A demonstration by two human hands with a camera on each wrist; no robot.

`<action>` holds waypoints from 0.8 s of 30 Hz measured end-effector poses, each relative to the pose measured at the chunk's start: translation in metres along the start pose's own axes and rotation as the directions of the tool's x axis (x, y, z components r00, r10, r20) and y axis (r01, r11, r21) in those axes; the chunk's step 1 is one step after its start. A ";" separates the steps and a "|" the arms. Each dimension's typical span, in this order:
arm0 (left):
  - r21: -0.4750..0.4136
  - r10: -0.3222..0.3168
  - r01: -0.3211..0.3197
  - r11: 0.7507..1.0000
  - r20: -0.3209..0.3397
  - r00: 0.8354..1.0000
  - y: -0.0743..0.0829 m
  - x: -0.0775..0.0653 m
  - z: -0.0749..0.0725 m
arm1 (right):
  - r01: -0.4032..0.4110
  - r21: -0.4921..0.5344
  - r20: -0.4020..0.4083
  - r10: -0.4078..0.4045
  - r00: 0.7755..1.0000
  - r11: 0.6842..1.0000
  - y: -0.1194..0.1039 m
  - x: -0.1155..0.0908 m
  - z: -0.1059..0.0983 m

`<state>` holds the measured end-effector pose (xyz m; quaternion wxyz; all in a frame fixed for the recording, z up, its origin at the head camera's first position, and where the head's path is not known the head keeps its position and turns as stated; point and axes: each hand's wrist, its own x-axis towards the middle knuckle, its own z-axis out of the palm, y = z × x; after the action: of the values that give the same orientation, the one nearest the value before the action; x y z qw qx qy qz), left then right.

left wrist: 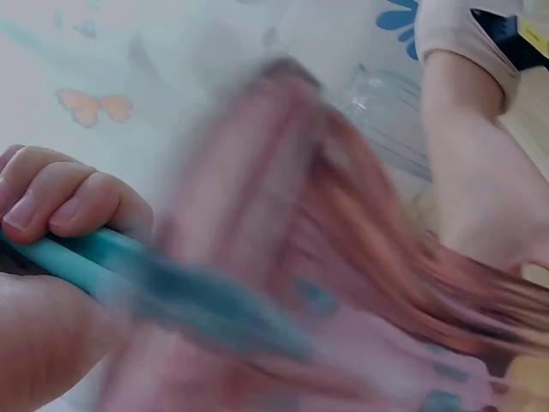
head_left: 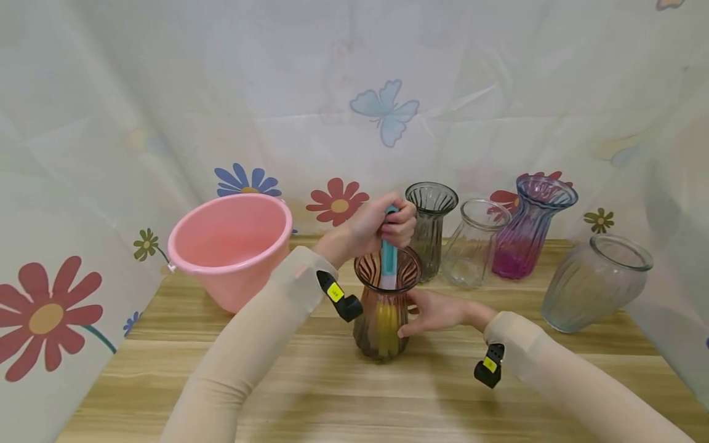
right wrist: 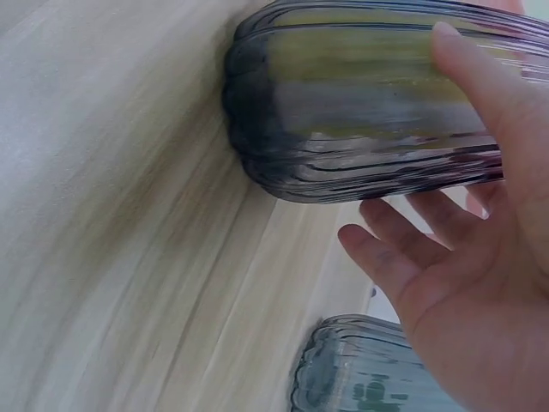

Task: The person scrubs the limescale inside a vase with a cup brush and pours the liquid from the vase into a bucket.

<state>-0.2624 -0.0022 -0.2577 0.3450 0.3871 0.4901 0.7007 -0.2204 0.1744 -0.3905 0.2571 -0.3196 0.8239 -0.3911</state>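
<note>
A ribbed glass vase (head_left: 362,338), reddish at the flared rim and dark grey at the base, stands upright on the wooden table. My left hand (head_left: 390,224) grips the teal handle (head_left: 389,261) of a bottle brush from above the rim. The brush's pale shaft goes down through the mouth, and its yellow head (head_left: 386,323) shows through the glass inside. My right hand (head_left: 437,309) holds the vase at its right side. In the right wrist view the thumb lies along the glass, with the other fingers on the far side. The brush handle is blurred in the left wrist view.
A pink bucket (head_left: 229,267) stands at the left. Behind and right of the vase are a grey glass vase (head_left: 429,240), a clear glass vase (head_left: 468,258), a purple-blue vase (head_left: 520,240) and a wide pale vase (head_left: 592,286). A flower-patterned sheet (head_left: 277,92) hangs behind.
</note>
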 end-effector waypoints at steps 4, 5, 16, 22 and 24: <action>0.029 0.026 -0.025 0.999 -0.019 0.999 0.020 0.003 0.009 | -0.018 -0.045 -0.022 0.017 1.000 0.999 -0.002 0.000 0.000; 0.039 0.033 -0.032 0.999 -0.027 0.999 0.025 0.004 0.011 | -0.023 -0.056 -0.028 0.021 0.999 0.998 -0.003 0.000 0.001; 0.100 0.112 -0.108 0.989 -0.038 0.993 0.060 0.003 0.026 | -0.048 -0.056 -0.061 0.045 0.997 0.997 -0.005 0.000 0.003; 0.054 0.078 -0.075 0.996 -0.053 0.996 0.031 0.003 0.022 | -0.032 -0.025 -0.075 0.030 0.997 0.999 -0.006 0.000 0.004; 0.035 0.053 -0.051 0.998 -0.061 0.997 0.018 0.004 0.019 | -0.026 -0.016 -0.074 0.025 0.997 1.000 -0.006 -0.001 0.004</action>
<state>-0.2494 0.0039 -0.2357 0.3048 0.3835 0.5022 0.7127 -0.2149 0.1698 -0.3875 0.2286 -0.2966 0.8401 -0.3925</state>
